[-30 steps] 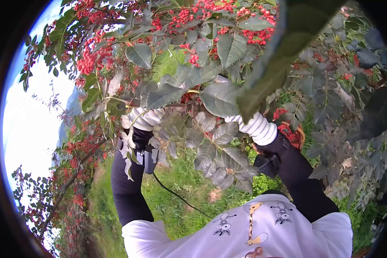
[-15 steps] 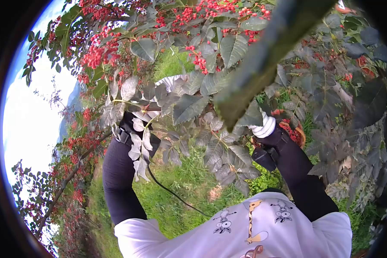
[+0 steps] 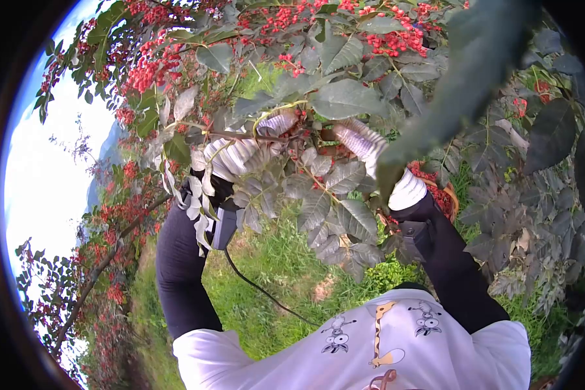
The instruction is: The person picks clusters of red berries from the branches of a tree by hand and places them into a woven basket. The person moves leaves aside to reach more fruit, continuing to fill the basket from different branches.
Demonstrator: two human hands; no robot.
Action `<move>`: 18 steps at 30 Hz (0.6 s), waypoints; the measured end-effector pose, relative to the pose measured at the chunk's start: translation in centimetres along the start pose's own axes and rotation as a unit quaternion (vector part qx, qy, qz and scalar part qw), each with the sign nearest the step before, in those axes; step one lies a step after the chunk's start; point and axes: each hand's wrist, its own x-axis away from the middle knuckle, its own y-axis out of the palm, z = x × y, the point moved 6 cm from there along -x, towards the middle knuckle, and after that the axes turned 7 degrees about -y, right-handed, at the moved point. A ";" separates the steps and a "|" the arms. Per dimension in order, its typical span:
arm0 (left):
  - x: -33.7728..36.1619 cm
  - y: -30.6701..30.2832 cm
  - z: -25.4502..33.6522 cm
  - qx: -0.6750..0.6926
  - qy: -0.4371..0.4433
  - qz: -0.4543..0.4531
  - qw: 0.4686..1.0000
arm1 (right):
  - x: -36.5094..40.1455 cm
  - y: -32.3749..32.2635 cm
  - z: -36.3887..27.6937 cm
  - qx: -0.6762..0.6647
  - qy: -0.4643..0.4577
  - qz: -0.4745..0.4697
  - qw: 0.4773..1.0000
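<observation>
My left hand (image 3: 240, 156), in a white ribbed glove, is closed around a thin leafy branch (image 3: 224, 134); leaves cover part of its fingers. Facing it from the right is my right hand (image 3: 364, 144), gloved the same way, with fingers bent and pressed together at the branch's end. Small red berries (image 3: 337, 151), like Sichuan pepper, show just below those fingertips. What the right fingers pinch is hidden. Grey-green leaves (image 3: 348, 99) hang above and between both hands.
A basket (image 3: 453, 201) with red berries stands below my right wrist. Berry clusters (image 3: 153, 68) hang at the upper left. A large blurred leaf (image 3: 465, 97) is close to the camera. A black cable (image 3: 260, 289) runs from my left wrist. Grass (image 3: 273, 260) lies below.
Both hands, mostly hidden behind leaves before, now show close together at the branch. My right hand has come up and left, and my left hand has moved right. The leaves have shifted.
</observation>
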 end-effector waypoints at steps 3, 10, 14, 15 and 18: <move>0.0 0.1 0.0 0.003 -0.003 -0.005 1.000 | 0.3 2.5 -0.8 -0.022 0.016 -0.025 0.999; -0.1 0.6 -0.4 0.049 -0.021 -0.031 0.998 | -0.9 2.3 0.1 -0.039 0.029 -0.068 0.996; -0.3 1.1 -0.2 0.090 -0.037 -0.052 0.994 | -0.8 2.9 -1.3 0.005 0.032 -0.091 0.995; -0.4 1.0 0.2 0.048 -0.033 -0.022 0.998 | -1.4 2.2 -0.7 0.000 0.011 -0.107 0.994; 0.3 0.9 1.1 -0.085 0.012 -0.005 0.996 | -1.3 2.5 -0.2 -0.047 0.039 -0.088 0.994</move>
